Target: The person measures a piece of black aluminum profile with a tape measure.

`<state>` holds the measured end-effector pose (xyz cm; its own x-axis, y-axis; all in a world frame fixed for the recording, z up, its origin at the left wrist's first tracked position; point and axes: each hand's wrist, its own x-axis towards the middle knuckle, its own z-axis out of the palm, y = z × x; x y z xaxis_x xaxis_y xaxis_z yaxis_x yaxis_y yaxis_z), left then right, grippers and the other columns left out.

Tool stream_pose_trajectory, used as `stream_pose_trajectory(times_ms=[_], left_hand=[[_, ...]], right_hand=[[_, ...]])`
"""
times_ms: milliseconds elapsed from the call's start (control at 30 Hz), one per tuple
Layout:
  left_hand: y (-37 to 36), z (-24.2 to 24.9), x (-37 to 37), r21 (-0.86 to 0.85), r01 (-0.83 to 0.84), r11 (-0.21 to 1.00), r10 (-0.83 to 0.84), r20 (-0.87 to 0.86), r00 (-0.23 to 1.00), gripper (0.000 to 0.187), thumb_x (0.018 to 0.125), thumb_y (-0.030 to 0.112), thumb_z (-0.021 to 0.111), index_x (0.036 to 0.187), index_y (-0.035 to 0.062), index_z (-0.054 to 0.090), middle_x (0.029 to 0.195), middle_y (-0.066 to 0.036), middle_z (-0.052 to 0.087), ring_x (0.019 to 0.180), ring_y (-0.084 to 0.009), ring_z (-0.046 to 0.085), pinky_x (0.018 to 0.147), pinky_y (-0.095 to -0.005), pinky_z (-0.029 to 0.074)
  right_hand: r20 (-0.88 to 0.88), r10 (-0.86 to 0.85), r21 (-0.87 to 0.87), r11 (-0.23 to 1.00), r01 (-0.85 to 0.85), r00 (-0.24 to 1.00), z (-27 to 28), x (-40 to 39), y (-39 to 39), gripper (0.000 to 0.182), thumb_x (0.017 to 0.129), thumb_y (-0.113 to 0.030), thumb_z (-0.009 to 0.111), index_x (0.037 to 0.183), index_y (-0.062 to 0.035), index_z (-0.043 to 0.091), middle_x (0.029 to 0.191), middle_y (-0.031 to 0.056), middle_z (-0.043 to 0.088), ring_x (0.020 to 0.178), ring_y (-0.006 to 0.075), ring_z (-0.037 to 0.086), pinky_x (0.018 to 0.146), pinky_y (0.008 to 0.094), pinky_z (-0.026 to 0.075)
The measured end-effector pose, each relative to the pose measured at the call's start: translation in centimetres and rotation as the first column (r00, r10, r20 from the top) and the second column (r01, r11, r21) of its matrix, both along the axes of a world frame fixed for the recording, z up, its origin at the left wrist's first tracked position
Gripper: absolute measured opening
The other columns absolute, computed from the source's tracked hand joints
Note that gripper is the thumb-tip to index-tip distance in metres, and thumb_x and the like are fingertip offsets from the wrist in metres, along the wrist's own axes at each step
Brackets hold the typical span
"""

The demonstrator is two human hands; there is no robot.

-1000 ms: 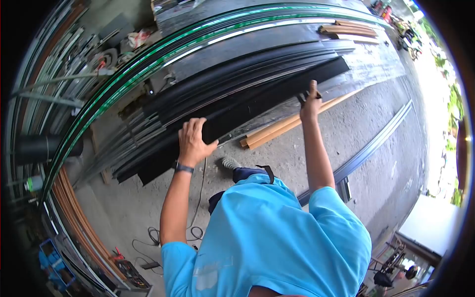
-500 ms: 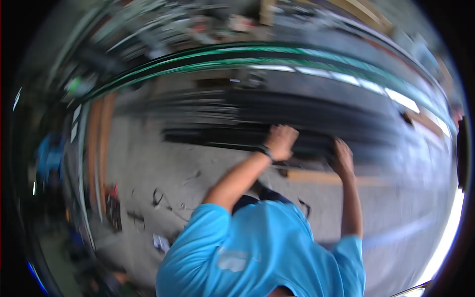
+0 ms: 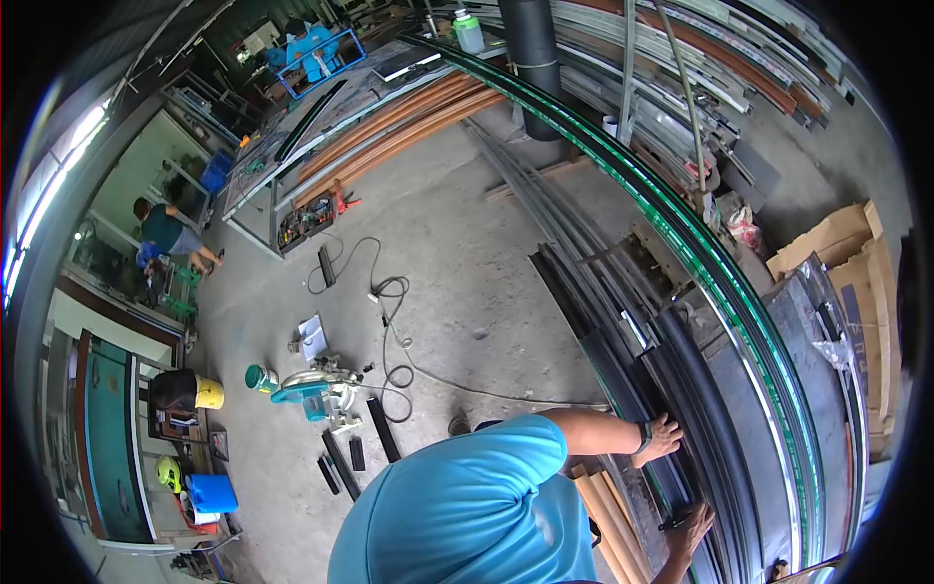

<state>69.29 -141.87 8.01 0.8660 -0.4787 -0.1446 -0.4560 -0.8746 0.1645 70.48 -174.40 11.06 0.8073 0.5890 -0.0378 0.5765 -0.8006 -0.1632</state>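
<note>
Your left hand (image 3: 660, 440) and right hand (image 3: 691, 530): on long black profiles (image 3: 623, 378), finger clamping unclear; loose stacking beneath the fingers could cause sliding.

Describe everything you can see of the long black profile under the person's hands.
The long black profile is narrow and dark with a smooth surface; it looks like coated metal, though that can't be confirmed. It lies along the floor side of similar dark lengths, roughly parallel to them. One end shows past the left hand; the other can't be made out. The left hand appears to rest on it, and the right hand is farther along, near its edge; its grip is unclear.
</note>
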Motion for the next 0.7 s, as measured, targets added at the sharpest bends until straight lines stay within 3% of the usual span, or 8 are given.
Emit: stream_pose_trajectory(times_ms=[133,267,367,400,467,533,567,700], left_hand=[[-0.7,-1.2,0.1,0.032,-0.007,0.999,0.006,0.016,1.000,0.100,0.052,0.046,0.092,0.134,0.0034,0.053,0.138,-0.017,0.051,0.131,-0.0344,0.046,0.105,-0.0668,0.039],[0.1,-0.7,-0.3,-0.007,-0.013,1.000,0.014,0.080,0.997,0.099,0.045,0.040,0.092,0.130,0.0038,0.056,0.132,-0.016,0.056,0.124,-0.0318,0.052,0.101,-0.0655,0.040],[1.9,5.3,-1.8,-0.134,-0.002,0.991,0.004,0.018,1.000,0.047,0.042,0.025,0.085,0.085,0.0083,0.074,0.094,-0.015,0.072,0.096,-0.0369,0.071,0.078,-0.0600,0.052],[1.9,5.3,-1.3,-0.124,-0.001,0.992,-0.008,-0.076,0.997,0.043,0.044,0.022,0.083,0.084,0.0098,0.075,0.094,-0.016,0.073,0.098,-0.0350,0.071,0.075,-0.0555,0.054],[2.6,7.0,-1.4,-0.150,0.008,0.989,0.000,0.055,0.999,0.038,0.048,0.020,0.083,0.082,0.0083,0.075,0.094,-0.017,0.073,0.095,-0.0367,0.072,0.073,-0.0524,0.055],[2.7,4.7,-0.5,-0.226,0.019,0.974,0.024,0.183,0.983,0.054,0.054,0.021,0.082,0.103,0.0056,0.068,0.109,-0.016,0.065,0.107,-0.0352,0.062,0.085,-0.0510,0.049],[2.8,3.7,0.3,-0.207,-0.010,0.978,0.031,0.100,0.995,0.063,0.056,0.021,0.082,0.113,0.0055,0.061,0.111,-0.015,0.060,0.110,-0.0339,0.058,0.090,-0.0494,0.046],[2.6,2.4,-0.3,-0.079,-0.032,0.996,0.032,0.008,0.999,0.075,0.059,0.023,0.085,0.125,0.0044,0.054,0.124,-0.015,0.054,0.118,-0.0335,0.054,0.096,-0.0527,0.045]], right_hand=[[-0.103,-0.038,-0.092,0.995,0.029,0.994,-2.3,-0.2,-1.5,0.085,0.068,-0.016,0.078,0.141,0.0052,0.040,0.127,0.0264,0.056,0.127,0.0498,0.047,0.110,0.0609,0.037],[-0.033,0.032,-0.006,0.999,-0.032,0.999,-3.0,0.9,-1.2,0.061,0.068,-0.011,0.074,0.124,-0.0010,0.052,0.112,0.0221,0.059,0.114,0.0450,0.055,0.105,0.0558,0.040],[-0.063,0.087,-0.005,0.996,-0.087,0.994,0.3,-0.5,0.7,0.063,0.074,-0.016,0.076,0.131,-0.0002,0.052,0.120,0.0255,0.061,0.119,0.0455,0.055,0.103,0.0560,0.043],[-0.058,0.041,-0.083,0.996,-0.046,0.997,-1.4,-0.3,-0.6,0.061,0.078,-0.018,0.077,0.131,-0.0002,0.052,0.123,0.0258,0.060,0.120,0.0457,0.054,0.103,0.0562,0.043],[-0.062,0.031,-0.030,0.999,-0.033,0.998,-0.1,-0.4,-0.4,0.060,0.080,-0.015,0.075,0.133,-0.0009,0.051,0.128,0.0257,0.057,0.124,0.0463,0.052,0.103,0.0561,0.043],[-0.127,-0.035,0.003,0.999,0.035,0.991,0.2,1.2,-0.4,0.072,0.068,-0.009,0.079,0.132,0.0016,0.047,0.122,0.0234,0.058,0.118,0.0438,0.054,0.098,0.0521,0.046],[-0.063,0.058,0.076,0.996,-0.054,0.996,-0.2,1.9,-0.7,0.068,0.062,-0.006,0.081,0.122,-0.0013,0.049,0.116,0.0213,0.058,0.115,0.0425,0.055,0.094,0.0514,0.046],[-0.195,-0.057,-0.051,0.998,0.047,0.979,1.1,2.2,2.0,0.068,0.056,-0.007,0.086,0.112,-0.0046,0.048,0.109,0.0180,0.056,0.114,0.0401,0.056,0.097,0.0502,0.046]])
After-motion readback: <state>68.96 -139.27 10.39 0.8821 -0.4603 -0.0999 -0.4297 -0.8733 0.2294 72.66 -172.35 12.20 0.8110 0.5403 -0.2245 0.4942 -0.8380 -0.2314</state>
